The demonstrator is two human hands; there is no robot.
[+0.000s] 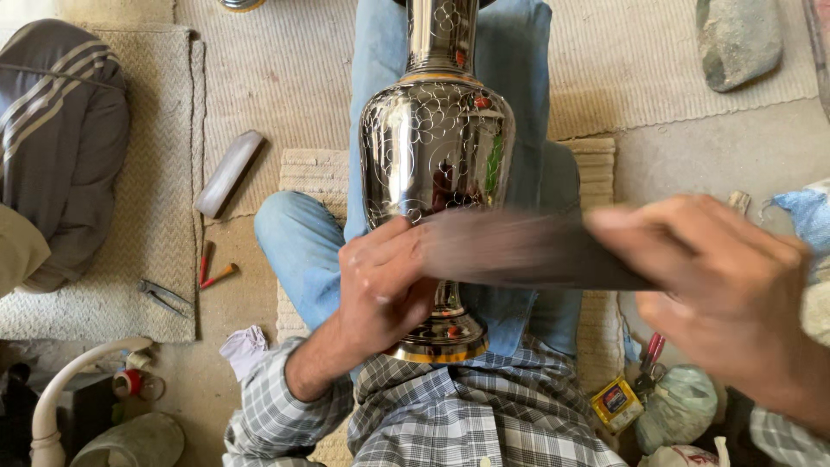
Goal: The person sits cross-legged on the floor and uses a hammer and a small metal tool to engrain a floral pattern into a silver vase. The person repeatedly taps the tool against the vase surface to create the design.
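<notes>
Both hands' grips, left hand and right hand, pinch a blurred dark strip across the vase.

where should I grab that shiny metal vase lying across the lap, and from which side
Probably the narrow stem between belly and foot. The vase lies lengthwise on the lap, foot toward the body; its belly looks wide and slick. The left hand already rests near the stem, so come from that side, fingers wrapped around it.

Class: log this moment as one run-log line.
left hand: on dark strip | right hand: grips strip end | strip: blurred, across engraved metal vase on lap
</notes>
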